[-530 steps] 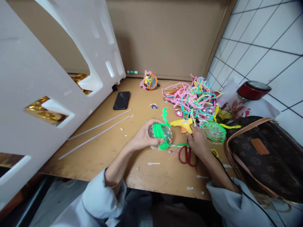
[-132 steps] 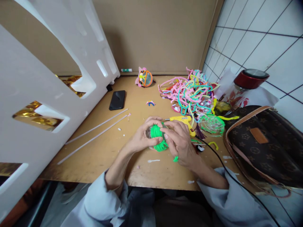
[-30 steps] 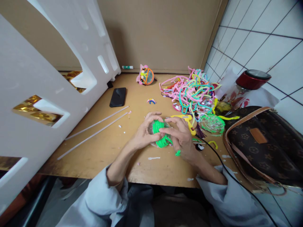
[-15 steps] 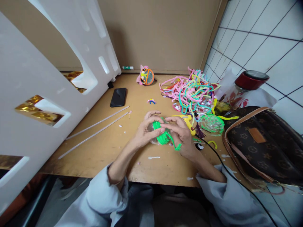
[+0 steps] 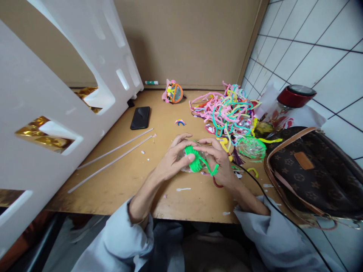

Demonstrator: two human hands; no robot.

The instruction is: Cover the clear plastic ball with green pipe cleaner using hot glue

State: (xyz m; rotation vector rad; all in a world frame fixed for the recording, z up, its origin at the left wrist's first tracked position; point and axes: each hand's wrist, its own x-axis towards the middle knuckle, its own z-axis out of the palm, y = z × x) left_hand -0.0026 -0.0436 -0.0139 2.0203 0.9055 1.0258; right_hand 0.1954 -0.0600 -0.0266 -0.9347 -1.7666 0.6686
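Between both hands, just above the table, is a clear rounded plastic piece (image 5: 182,154) with bright green fuzzy pipe cleaner (image 5: 194,162) wound over it in rows. My left hand (image 5: 172,160) grips it from the left, thumb pressed on the green rows. My right hand (image 5: 219,158) closes on its right side, fingertips at the top edge of the green. A loose green tail hangs over toward the right palm. Beside the right hand lies a yellow glue gun (image 5: 225,145), partly hidden. A clear ball with green trim (image 5: 251,148) sits farther right.
Pipe cleaners (image 5: 224,109) are heaped at the back right, near a red-lidded bottle (image 5: 295,98) and a brown handbag (image 5: 314,170). A black cord (image 5: 263,190) crosses the right side. Leftward lie a phone (image 5: 140,118), two thin sticks (image 5: 113,161) and a white plastic panel (image 5: 85,45).
The green-wound piece has turned slightly in my hands, and the right fingers have shifted along its top. The loose tail sits a little differently. The view has moved slightly.
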